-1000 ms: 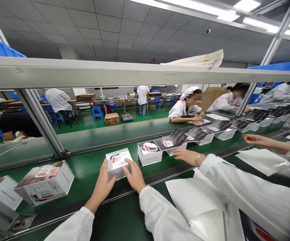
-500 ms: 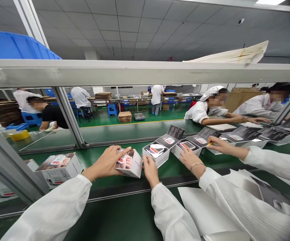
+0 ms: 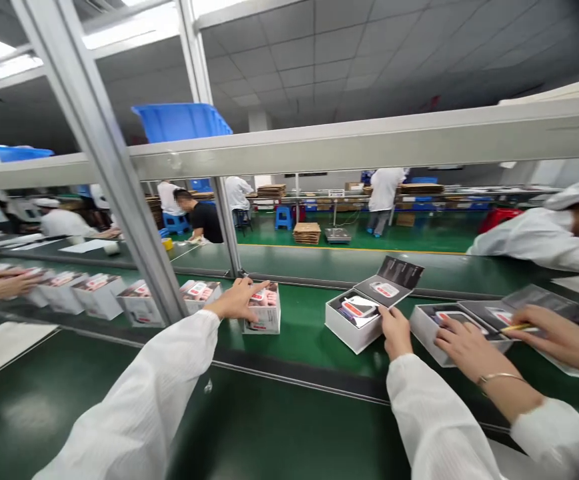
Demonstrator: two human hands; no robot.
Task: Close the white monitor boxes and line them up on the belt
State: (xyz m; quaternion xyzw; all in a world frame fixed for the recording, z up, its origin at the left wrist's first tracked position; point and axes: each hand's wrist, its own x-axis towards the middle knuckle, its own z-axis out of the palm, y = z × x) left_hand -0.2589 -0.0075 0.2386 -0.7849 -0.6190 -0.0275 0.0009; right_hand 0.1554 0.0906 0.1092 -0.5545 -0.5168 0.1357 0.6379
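My left hand (image 3: 239,300) grips a closed product box (image 3: 265,319) with a printed picture on top, fingers over its left side and top. It stands on the green conveyor belt (image 3: 299,313), close to the row of similar boxes. My right hand (image 3: 395,331) holds the right corner of an open white box (image 3: 347,333). That box's dark lid (image 3: 394,277) is folded back, and a white device with a red-orange label (image 3: 359,307) lies inside. Part of the right fingers is hidden behind the box edge.
At right, a co-worker's hands (image 3: 474,353) work at another open box (image 3: 427,327); one holds a thin yellow tool. Several closed boxes (image 3: 98,293) line the belt at left, near another person's hand (image 3: 4,283). A metal post (image 3: 104,153) rises in front of the belt.
The view has swung left. My left hand has slid the closed box left toward the row, away from the open one. My right hand has shifted to the open box's right corner.
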